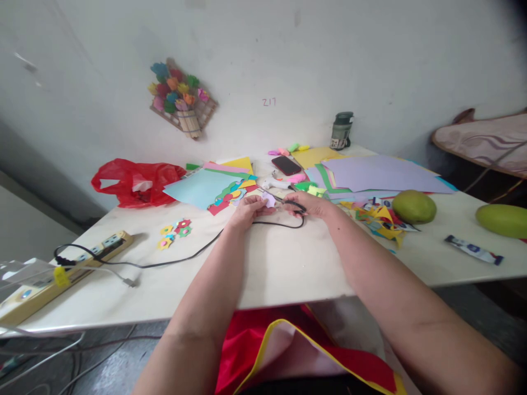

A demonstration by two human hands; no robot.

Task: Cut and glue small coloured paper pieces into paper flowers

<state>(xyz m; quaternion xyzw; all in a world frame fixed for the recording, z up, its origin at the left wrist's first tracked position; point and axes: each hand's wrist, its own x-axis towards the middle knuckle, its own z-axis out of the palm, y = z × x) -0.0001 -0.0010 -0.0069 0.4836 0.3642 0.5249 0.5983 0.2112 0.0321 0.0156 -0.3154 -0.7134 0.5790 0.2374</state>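
Between the fingers of my left hand (247, 213) is a small piece of lilac paper (269, 199). My right hand (309, 204) is closed round the black handles of a pair of scissors (297, 207), whose blades point left toward the paper. Whether the blades touch it is too small to tell. Just beyond my hands lies a white glue gun (276, 184), and a black cord runs under them across the table. Cut coloured paper shapes (230, 197) lie beyond my left hand. Several finished paper flowers (175, 233) rest on the table to the left.
A red plastic bag (138, 184) and a power strip (82, 263) are at the left. Coloured sheets (379, 173), a phone (286, 165) and a flask (341, 131) stand toward the back. Paper scraps (381, 222), green mangoes (414, 207) and a tube (473, 249) lie right.
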